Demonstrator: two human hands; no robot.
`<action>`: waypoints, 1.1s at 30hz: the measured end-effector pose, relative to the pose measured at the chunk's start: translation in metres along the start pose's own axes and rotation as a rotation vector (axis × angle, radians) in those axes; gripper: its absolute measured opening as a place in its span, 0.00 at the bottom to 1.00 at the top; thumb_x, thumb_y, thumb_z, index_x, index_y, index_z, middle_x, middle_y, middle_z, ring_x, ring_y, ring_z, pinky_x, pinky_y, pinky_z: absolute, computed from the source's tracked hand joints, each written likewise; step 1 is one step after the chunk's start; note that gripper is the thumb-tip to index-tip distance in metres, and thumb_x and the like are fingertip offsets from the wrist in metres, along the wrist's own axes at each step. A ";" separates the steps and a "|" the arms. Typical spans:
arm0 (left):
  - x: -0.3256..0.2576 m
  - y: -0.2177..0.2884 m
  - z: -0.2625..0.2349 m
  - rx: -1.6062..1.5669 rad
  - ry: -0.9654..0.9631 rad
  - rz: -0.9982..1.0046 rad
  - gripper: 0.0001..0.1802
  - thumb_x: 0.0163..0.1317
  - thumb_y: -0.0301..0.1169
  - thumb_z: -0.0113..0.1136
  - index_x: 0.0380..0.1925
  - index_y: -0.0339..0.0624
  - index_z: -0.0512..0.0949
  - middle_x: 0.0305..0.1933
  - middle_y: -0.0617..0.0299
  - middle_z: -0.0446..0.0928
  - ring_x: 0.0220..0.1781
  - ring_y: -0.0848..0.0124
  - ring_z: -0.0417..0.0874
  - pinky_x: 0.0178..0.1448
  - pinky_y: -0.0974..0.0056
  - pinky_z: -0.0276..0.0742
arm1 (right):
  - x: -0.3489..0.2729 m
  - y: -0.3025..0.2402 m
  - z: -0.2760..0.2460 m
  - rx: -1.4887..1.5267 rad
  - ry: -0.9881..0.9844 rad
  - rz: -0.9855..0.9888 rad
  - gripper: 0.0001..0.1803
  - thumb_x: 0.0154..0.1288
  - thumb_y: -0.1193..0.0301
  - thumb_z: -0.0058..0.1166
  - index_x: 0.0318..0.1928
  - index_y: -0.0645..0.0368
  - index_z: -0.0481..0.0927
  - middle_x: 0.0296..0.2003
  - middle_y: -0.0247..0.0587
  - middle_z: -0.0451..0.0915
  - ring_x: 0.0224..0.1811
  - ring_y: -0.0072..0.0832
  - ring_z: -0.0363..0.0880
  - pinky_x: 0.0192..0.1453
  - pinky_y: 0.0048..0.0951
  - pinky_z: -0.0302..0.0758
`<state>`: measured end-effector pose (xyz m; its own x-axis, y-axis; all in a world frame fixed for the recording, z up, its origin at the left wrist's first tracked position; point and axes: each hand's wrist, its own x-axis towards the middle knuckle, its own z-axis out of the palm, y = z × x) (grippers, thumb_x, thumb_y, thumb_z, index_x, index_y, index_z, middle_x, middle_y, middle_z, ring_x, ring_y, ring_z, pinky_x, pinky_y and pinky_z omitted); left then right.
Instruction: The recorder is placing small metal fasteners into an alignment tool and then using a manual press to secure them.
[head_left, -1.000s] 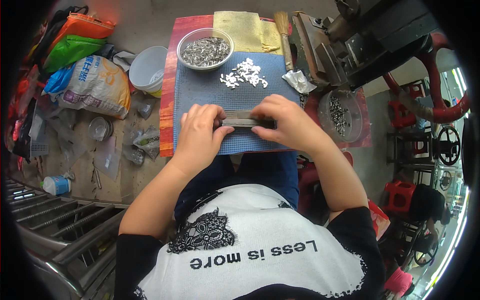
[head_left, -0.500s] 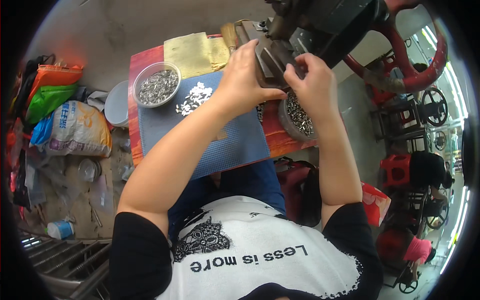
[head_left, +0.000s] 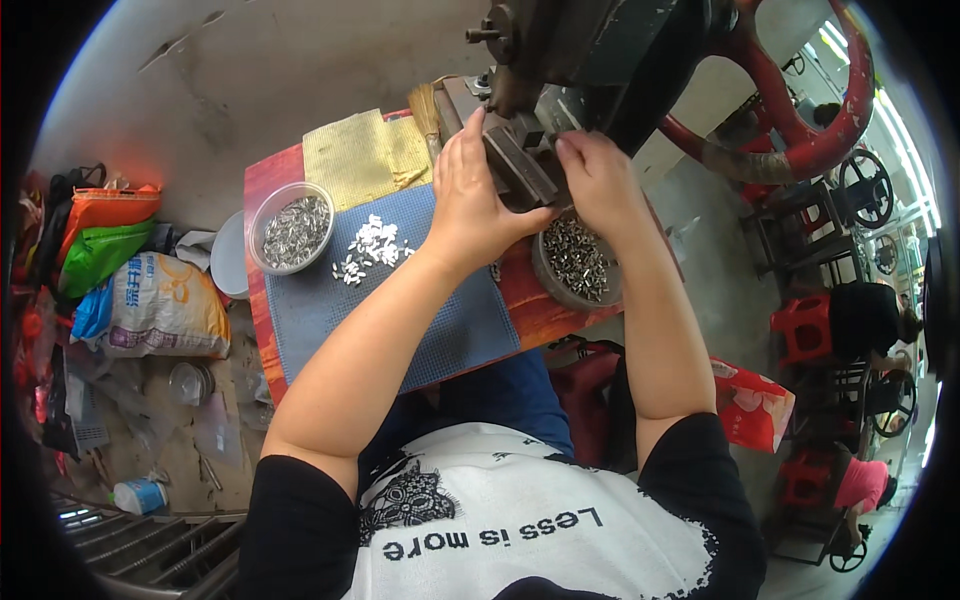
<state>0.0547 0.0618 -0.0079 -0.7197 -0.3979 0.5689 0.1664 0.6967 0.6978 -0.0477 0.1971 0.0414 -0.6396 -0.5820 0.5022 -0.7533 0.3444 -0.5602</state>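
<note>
My left hand (head_left: 478, 200) is open beside the metal die block (head_left: 520, 168) of a dark hand press (head_left: 590, 50), its fingers along the block's left side and its thumb stretched below the block's near end. From the right, my right hand (head_left: 600, 183) reaches in close to the die under the press ram. Its fingers are curled; their tips and anything between them are hidden. A clear tub of small metal pieces (head_left: 577, 265) stands just below the right hand. Left of my left forearm, small white pieces (head_left: 370, 248) lie scattered on a blue textured mat (head_left: 330, 320).
A round tub of silvery pieces (head_left: 293, 228) stands at the table's left, near a yellow cloth (head_left: 350, 155) and a brush (head_left: 425, 115). The press's red handwheel (head_left: 790, 160) looms at the right. Bags (head_left: 165, 305) sit on the floor at left; people work at other machines far right.
My right hand has moved left and down, closer to the die, and its fingers have turned out of sight. My left hand stays spread beside the block. The whole view has shifted slightly.
</note>
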 end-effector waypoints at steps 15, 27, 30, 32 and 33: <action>0.003 0.010 -0.009 -0.026 -0.008 -0.053 0.75 0.33 0.46 0.86 0.76 0.39 0.44 0.64 0.44 0.66 0.69 0.48 0.65 0.75 0.49 0.55 | 0.006 0.070 -0.130 -0.140 1.163 -0.161 0.42 0.60 0.68 0.71 0.65 0.69 0.56 0.48 0.52 0.77 0.49 0.39 0.80 0.57 0.37 0.75; 0.057 -0.032 -0.009 0.002 -0.096 -0.075 0.81 0.30 0.52 0.86 0.77 0.32 0.40 0.66 0.46 0.68 0.71 0.49 0.66 0.80 0.43 0.45 | 0.062 0.005 -0.248 -0.258 0.644 0.212 0.28 0.59 0.75 0.64 0.56 0.69 0.65 0.35 0.42 0.79 0.30 0.30 0.84 0.34 0.32 0.83; 0.068 -0.040 -0.008 0.013 -0.187 -0.140 0.81 0.29 0.51 0.86 0.77 0.34 0.41 0.71 0.41 0.65 0.72 0.41 0.62 0.79 0.50 0.52 | 0.077 0.021 -0.265 0.022 0.609 0.135 0.18 0.60 0.75 0.65 0.48 0.66 0.73 0.30 0.35 0.78 0.25 0.26 0.79 0.33 0.29 0.81; 0.069 -0.042 -0.006 0.008 -0.183 -0.141 0.81 0.29 0.51 0.86 0.77 0.34 0.41 0.71 0.41 0.65 0.73 0.41 0.61 0.79 0.49 0.52 | 0.078 0.022 -0.260 0.141 0.642 0.109 0.12 0.62 0.75 0.65 0.43 0.64 0.76 0.27 0.35 0.77 0.24 0.24 0.77 0.31 0.28 0.79; 0.068 -0.042 -0.006 0.003 -0.179 -0.140 0.81 0.29 0.51 0.86 0.77 0.34 0.41 0.70 0.42 0.66 0.74 0.40 0.60 0.79 0.49 0.51 | 0.075 0.022 -0.252 0.142 0.639 0.113 0.12 0.62 0.75 0.65 0.43 0.64 0.76 0.27 0.35 0.77 0.24 0.24 0.77 0.31 0.28 0.79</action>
<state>0.0030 0.0014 0.0038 -0.8440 -0.3785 0.3801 0.0548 0.6441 0.7630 -0.1506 0.3471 0.2329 -0.7111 0.0188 0.7029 -0.6771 0.2513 -0.6917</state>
